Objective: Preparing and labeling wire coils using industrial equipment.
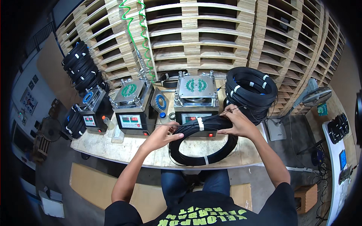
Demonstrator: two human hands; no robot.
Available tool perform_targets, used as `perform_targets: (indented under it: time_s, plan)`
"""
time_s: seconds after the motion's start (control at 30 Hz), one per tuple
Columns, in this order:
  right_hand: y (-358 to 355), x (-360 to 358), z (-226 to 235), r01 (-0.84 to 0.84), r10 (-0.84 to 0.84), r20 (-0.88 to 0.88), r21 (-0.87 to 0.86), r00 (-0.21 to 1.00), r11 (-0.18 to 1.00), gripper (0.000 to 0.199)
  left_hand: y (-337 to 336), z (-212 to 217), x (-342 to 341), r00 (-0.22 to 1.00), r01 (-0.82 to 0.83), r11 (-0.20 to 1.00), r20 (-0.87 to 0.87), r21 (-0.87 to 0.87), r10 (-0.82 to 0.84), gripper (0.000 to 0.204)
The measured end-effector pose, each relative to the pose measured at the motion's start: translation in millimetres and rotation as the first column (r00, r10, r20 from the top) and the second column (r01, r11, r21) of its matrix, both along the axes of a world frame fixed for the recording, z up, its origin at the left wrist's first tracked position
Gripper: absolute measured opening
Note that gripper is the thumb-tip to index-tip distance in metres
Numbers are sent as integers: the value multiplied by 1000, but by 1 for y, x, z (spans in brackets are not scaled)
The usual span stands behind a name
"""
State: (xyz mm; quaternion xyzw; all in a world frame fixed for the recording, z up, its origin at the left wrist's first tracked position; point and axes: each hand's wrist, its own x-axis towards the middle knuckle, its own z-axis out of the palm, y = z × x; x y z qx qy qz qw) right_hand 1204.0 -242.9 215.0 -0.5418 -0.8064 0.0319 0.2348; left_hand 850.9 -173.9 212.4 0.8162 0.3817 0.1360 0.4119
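Note:
A large black cable coil [225,150] bound with white ties stands tilted at the bench's front edge, before the middle polishing machine [196,92]. My left hand [163,136] is closed on the coil's upper left side, thumb on the strands and fingers curled. A thin black cable strand stretches leftward past its fingertips. On the upper right side, my right hand [241,123] grips the coil between thumb and fingers, with its forefinger raised near a loose cable end. Part of the machine's front panel is hidden behind the coil.
Two more polishing machines, a near-left one [130,101] and a far-left one [90,109], stand on the wooden bench [151,160]. Stacked black coils [250,90] rise at right, others [79,64] at left. Pallets [211,37] back the bench; a green spiral hose [128,22] hangs down.

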Motion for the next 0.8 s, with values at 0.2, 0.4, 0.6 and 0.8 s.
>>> perform_targets:
  time_s: [0.2, 0.4, 0.6, 0.8]
  plan:
    - [2, -3, 7, -184, 183, -27, -38, 983, 982, 66, -10, -4, -6, 998, 3, 865, 48, 502, -31, 58]
    - [-36, -9, 10, 27, -25, 47, -46, 999, 999, 64, -30, -46, -3, 993, -79, 689, -3, 721, 117, 58]
    - [-37, 3, 3, -34, 18, -133, -116, 991, 993, 66, -38, -51, -1, 968, -125, 680, -63, 723, 245, 56]
    - [-31, 6, 6, -34, -24, -189, -298, 982, 954, 72, -37, -50, -5, 978, -208, 712, 167, 671, 127, 44]
